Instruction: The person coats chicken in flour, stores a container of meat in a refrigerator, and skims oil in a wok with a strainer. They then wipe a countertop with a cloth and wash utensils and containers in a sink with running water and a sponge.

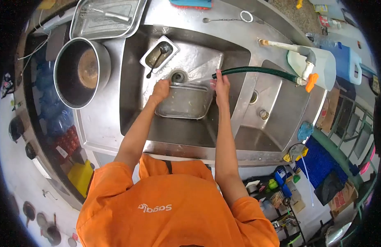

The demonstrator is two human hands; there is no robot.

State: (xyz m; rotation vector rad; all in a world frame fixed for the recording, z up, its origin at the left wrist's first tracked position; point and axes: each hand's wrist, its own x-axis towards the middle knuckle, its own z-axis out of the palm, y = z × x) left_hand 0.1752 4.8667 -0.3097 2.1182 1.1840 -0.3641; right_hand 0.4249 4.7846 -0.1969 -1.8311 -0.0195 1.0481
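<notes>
Over the large sink basin (178,133), my left hand (161,90) is closed on the upper left edge of a rectangular metal pan (184,103), which is tilted toward me. My right hand (221,87) grips the end of a dark green hose (256,71) at the pan's right side. Water sprays from the hose end toward the left, along the pan's upper rim. Behind the pan lies the round drain (179,76). A small rectangular metal container (159,54) with a dark spoon (155,64) in it sits at the basin's back left.
A large deep pot (104,68) stands left of the basin. Behind it is a metal tray (135,24) holding a whisk (106,15). To the right are a smaller basin (277,111), a pipe with an orange valve (311,82) and a blue jug (347,61).
</notes>
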